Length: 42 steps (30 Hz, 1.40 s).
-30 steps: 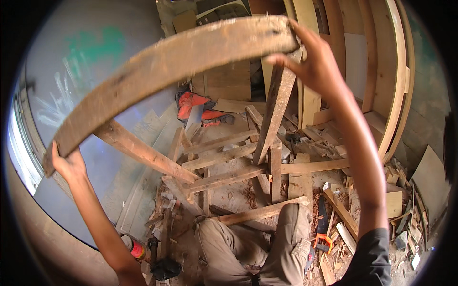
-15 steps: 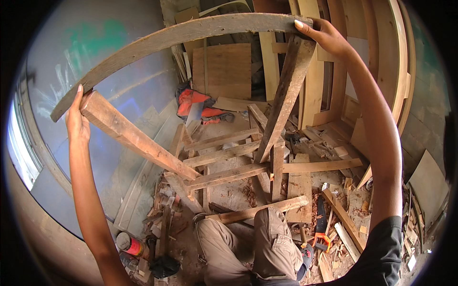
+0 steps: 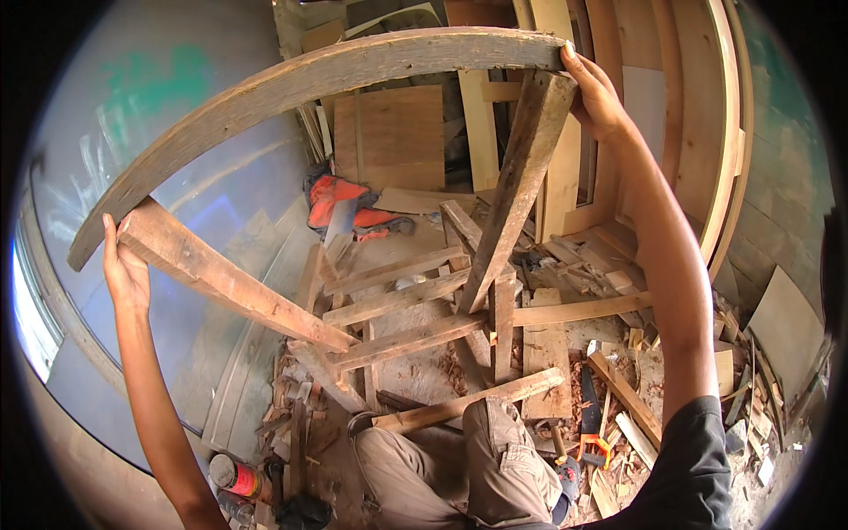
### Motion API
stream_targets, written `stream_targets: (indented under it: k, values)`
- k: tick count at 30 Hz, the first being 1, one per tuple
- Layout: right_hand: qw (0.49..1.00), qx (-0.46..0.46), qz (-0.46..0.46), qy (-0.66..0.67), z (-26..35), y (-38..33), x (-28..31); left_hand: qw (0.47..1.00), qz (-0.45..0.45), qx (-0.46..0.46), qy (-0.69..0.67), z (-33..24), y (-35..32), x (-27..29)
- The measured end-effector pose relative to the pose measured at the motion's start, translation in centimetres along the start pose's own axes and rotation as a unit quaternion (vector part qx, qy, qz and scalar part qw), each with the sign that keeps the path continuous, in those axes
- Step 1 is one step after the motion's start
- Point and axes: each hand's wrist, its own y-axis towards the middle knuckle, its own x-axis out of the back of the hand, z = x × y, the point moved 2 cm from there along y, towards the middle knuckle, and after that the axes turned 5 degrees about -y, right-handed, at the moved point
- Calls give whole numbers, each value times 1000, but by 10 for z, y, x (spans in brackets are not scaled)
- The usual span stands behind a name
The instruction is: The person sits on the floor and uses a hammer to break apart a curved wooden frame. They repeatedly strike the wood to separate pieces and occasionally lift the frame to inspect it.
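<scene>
A workshop floor (image 3: 415, 371) littered with planks and offcuts is seen below, and a saw (image 3: 590, 424) lies at 5 o'clock. The palm side of both hands is hidden. The curved wooden beam (image 3: 291, 88), arching from 9 to 1 o'clock, is gripped by the left hand (image 3: 124, 269) at its lower end together with a slanted brace (image 3: 225, 283), and by the right hand (image 3: 596, 93), closed round its upper end above an upright post (image 3: 517, 185).

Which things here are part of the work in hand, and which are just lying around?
In hand:
- curved plank, held up at both ends
- left hand on the left sloping strut
- right hand at the top of the right strut
- cross rails between the struts

Lying about:
- orange power tool
- handsaw
- spray can
- plywood sheet
- offcuts
</scene>
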Motion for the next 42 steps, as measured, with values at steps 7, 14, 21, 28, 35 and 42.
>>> stream_targets:
  k: [7,14,21,28,35,42]
  values:
    - [999,20,-41,14,0,-8,-17,998,-40,-25,-48,8,4,-18]
    - [993,19,25,-110,1,5,9,988,-96,-114,-42,1,5,-37]
    - [915,44,61,-397,9,21,-6,993,11,-99,-63,-19,51,39]
    - [955,38,55,-287,-10,27,56,994,-84,-46,-46,15,19,-23]
    - [975,70,51,-204,-45,42,57,996,64,-46,50,10,1,-36]
    - [980,101,56,-165,-62,53,84,996,-4,-83,22,16,8,-29]
